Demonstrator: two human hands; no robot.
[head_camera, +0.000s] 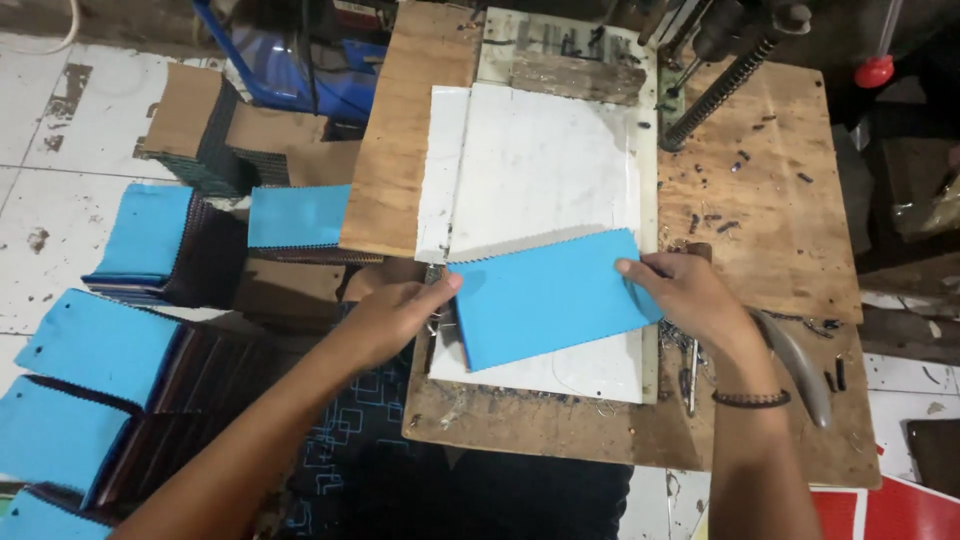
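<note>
Both hands grip one blue fabric swatch (548, 298), a rectangle with pinked zigzag edges, lying tilted on a white board (540, 170). Left hand (395, 312) pinches the swatch's left short edge, thumb on top, fingers curled under it; right hand (685, 295) grasps the right short edge, fingers spread flat over the corner, thumb side toward the swatch. Swatch sits between the two hands, its right end higher than its left, touching the white board beneath. Right wrist wears a dark braided bracelet (751, 399). White board rests on a worn plywood table (770, 190), which runs beyond and to the right of the right hand, littered with small dark punched bits. Just past the right hand, farther up, stands a drill press column with a coiled spring (722, 88); a red knob (874, 71) sits beyond that to the right. A grey curved handle (800, 365) lies just beside the right forearm. Left of the left hand, well apart, stacks of swatch bundles with blue tops (148, 230) sit on a white tiled floor (40, 180), along with brown cardboard-topped stacks (190, 110) farther out. More blue-topped bundles (95, 345) lie beside the left forearm.
</note>
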